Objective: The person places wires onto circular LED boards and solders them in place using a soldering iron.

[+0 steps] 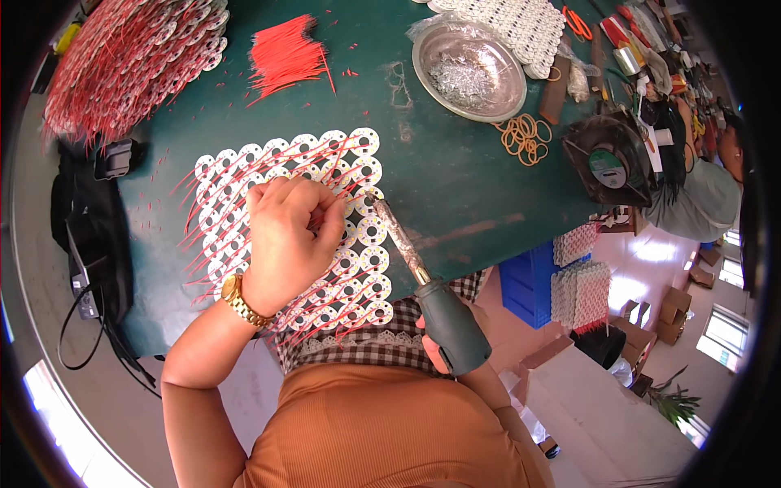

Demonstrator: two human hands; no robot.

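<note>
Left hand (285, 240) at frame centre, fingers curled together on a red wire (319, 213) over the panel of white ring-shaped circuit boards (358, 272), right hand (431, 340) lower centre clamped round a soldering iron (423, 285), tip at panel's right edge, green table (455, 187), steel bowl (469, 69) upper right.

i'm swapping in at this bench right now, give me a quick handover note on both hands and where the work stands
Left hand: curled, fingertips pinching down on the panel of white round circuit boards lying on the green table.
Right hand: gripping the soldering iron, tip at the panel's right side.
Supplies: loose red wires at the far edge, metal bowl far right.
Done: most boards visibly carry red wires.
Left: cannot tell which joints remain; the hand hides the middle.
</note>
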